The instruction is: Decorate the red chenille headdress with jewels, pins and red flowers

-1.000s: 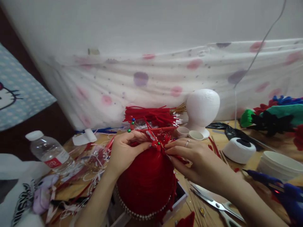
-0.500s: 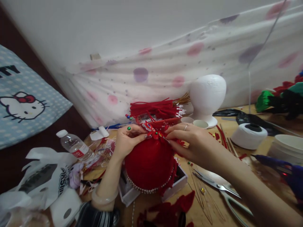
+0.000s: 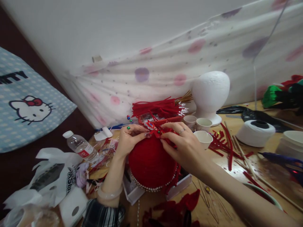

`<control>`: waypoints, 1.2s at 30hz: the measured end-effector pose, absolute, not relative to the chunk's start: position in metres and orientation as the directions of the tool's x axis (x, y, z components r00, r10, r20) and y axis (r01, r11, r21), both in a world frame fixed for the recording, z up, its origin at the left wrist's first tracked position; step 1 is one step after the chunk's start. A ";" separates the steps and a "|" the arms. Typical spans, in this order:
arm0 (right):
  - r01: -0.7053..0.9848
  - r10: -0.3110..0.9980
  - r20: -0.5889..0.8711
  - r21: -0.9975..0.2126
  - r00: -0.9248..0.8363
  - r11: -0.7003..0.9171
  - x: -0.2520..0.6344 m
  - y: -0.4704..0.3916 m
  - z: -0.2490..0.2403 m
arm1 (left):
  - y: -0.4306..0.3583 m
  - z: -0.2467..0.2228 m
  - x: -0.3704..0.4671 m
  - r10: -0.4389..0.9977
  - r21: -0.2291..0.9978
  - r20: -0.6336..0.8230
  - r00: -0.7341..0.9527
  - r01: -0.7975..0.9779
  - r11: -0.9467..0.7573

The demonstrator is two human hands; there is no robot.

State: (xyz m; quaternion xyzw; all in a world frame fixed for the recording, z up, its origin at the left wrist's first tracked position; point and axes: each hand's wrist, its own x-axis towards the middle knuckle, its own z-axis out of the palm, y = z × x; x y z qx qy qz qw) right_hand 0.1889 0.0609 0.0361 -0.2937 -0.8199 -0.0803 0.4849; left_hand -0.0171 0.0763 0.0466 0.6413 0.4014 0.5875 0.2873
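Observation:
A round red cap-like piece trimmed with a string of silvery beads sits in front of me. At its top is a red ornament with small coloured gems. My left hand pinches the ornament's left side between thumb and fingers. From the right, my right hand closes its thumb and fingertips on the ornament's other side. The fingers hide part of it. Below the cap, a white box shows at both sides.
Behind stand a white foam head, bundled red stems and paper cups. A thread cone and glue gun lie to the right. Left are a water bottle and plastic bags. Red petals lie in front.
My right hand has shifted left and inward along the ornament; my left hand keeps its pinch. The view has shifted slightly, and my right forearm now covers where the scissors showed.

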 end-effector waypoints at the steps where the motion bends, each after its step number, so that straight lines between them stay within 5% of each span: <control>1: 0.546 0.409 0.840 -0.167 -0.356 0.821 0.189 0.062 0.036 | 0.077 0.047 -0.017 0.853 0.841 0.522 -0.012 0.175 -0.512; 10: 0.447 0.480 0.810 -0.310 -0.338 0.839 0.191 0.067 0.033 | 0.078 0.045 -0.019 0.852 0.841 0.523 -0.008 0.167 -0.515; 36: 0.440 0.483 0.780 -0.299 -0.399 0.847 0.195 0.072 0.031 | 0.051 0.071 -0.073 0.724 0.747 0.661 -0.195 0.259 -0.612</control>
